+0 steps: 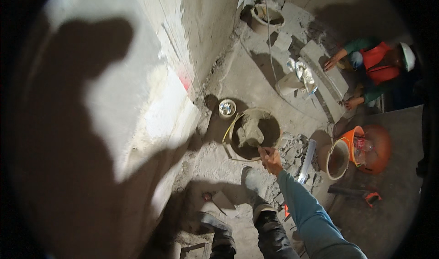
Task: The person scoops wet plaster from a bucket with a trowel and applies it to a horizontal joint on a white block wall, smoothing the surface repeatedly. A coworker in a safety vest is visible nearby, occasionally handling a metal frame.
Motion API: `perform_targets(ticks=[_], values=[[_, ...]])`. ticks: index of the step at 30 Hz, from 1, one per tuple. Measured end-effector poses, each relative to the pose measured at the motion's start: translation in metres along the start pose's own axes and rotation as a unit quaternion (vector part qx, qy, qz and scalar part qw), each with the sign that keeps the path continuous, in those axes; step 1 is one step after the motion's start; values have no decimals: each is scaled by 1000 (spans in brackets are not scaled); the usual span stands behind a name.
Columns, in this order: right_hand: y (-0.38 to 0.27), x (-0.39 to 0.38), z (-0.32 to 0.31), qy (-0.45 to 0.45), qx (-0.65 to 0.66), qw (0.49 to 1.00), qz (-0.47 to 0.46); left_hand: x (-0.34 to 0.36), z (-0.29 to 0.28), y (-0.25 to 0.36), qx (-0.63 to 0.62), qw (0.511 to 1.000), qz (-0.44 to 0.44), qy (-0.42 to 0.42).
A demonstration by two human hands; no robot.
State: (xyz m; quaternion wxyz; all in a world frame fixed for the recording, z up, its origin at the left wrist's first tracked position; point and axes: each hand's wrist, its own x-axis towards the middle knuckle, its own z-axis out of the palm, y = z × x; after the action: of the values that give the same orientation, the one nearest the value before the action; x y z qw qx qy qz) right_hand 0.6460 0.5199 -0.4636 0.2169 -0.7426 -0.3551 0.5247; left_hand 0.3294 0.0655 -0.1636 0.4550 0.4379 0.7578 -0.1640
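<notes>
My right hand (272, 161) reaches over the near rim of a round bucket (275, 145), its fingers closed round the handle of a trowel. The trowel blade (250, 133), coated in grey mortar, is inside the bucket. Wet-looking grey mortar (252, 116) clings to the bucket's far inner wall. A yellowish bucket handle (231, 127) hangs over the left rim. Just beyond that side stands a small round tub (227, 108) with shiny bits in it. My left hand is out of view.
Rubble (292, 151) and a toothed metal tool (307, 157) lie right of the bucket. Farther right stand another bucket (337, 160) and an orange bucket (353, 140). A person (379, 67) in a white helmet handles a long block (322, 74). A rough wall (169, 108) rises at left.
</notes>
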Motion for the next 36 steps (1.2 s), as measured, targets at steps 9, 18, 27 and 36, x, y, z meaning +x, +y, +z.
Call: perform_targets(ticks=[9, 18, 27, 36], values=[[-132, -205, -137, -15, 7, 999, -49, -48, -86, -64, -212, 977, 19, -31], [-358, -429, -247, -72, -87, 989, -91, -121, -223, -63, -288, 893, 154, 309], [-644, -605, -213, -308, -210, 890, -264, -249, -378, -26, -174, 578, 39, 796], [-699, -640, -13, -76, -325, 416, -846, -253, -417, -76, -126, 589, 42, 797]])
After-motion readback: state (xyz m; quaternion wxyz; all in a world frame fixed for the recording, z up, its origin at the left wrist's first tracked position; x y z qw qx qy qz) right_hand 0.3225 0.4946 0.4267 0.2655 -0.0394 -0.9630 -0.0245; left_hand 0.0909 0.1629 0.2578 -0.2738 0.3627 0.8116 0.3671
